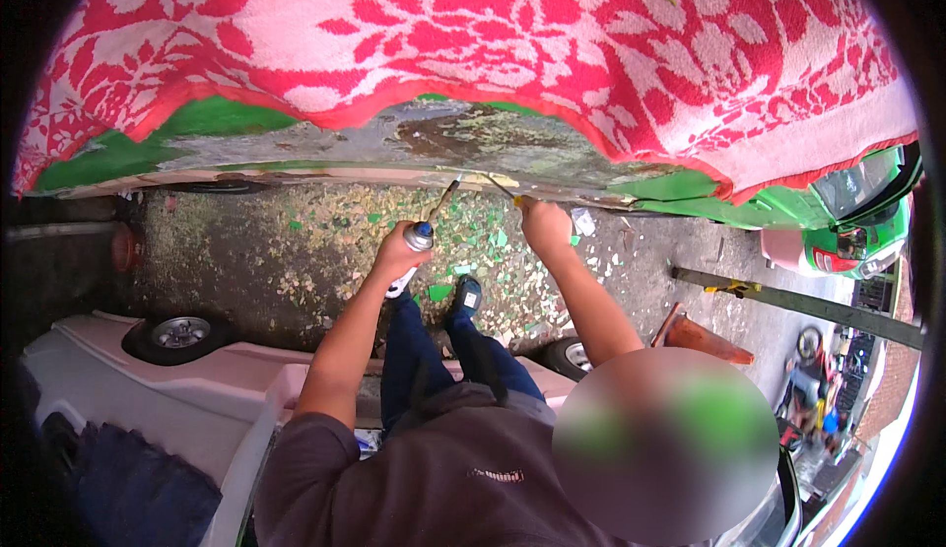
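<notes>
My left hand is wrapped around a gas blowtorch with a blue and silver head. Its thin nozzle points up at the lower edge of a car body panel, whose green paint is stripped to grey and brown patches. Closed on the yellow handle of a scraper, my right hand sits to the right of the torch. The scraper's thin blade reaches up-left to the panel's edge, close to the nozzle tip. Whether the torch burns I cannot tell. A red and pale pink floral towel drapes over the panel.
Green and yellowish paint flakes litter the ground around my feet. Behind me stands a pale pink car. To the right are an orange cone, a long post and another green car. A blurred patch covers part of the lower right.
</notes>
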Tool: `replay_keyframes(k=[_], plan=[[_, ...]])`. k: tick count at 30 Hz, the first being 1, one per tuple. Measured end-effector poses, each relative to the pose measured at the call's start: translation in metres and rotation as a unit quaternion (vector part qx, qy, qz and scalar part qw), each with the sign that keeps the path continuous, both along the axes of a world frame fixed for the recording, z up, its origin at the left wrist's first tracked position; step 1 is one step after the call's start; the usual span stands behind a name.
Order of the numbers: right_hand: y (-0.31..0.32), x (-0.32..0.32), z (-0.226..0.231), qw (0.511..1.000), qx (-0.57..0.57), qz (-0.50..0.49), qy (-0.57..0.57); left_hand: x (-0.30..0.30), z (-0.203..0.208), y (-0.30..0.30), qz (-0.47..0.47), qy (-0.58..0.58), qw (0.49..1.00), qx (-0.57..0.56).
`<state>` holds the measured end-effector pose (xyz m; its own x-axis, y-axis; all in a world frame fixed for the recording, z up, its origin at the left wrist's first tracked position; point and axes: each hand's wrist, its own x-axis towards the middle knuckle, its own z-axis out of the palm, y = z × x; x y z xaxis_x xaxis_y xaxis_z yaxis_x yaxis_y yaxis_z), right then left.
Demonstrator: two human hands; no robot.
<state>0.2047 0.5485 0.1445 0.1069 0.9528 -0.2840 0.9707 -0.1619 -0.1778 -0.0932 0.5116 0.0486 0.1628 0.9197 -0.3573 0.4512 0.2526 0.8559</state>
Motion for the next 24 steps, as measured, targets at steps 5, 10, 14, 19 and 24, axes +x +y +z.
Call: replay_keyframes(k=[5, 10, 14, 19, 24], plan=[[0.012, 0.007, -0.005, 1.000, -0.013, 0.024, -0.011, 0.011, 0.001, 0.015, -0.007, -0.011, 1.000, -0.022], [0.013, 0.005, 0.021, 0.998, -0.029, 0.057, -0.008, 0.004, -0.020, 0.007, 0.010, 0.009, 0.999, 0.034], [0.023, 0.003, 0.002, 0.997, -0.055, 0.036, -0.046, 0.006, -0.008, 0.022, 0.004, -0.051, 0.998, -0.040], [0.010, 0.009, 0.027, 0.999, -0.005, 0.033, 0.010, 0.005, 0.002, 0.017, -0.003, 0.016, 1.000, -0.016], [0.010, 0.002, 0.014, 0.999, -0.041, 0.028, -0.005, 0.010, 0.001, 0.014, -0.018, 0.033, 0.999, -0.003]])
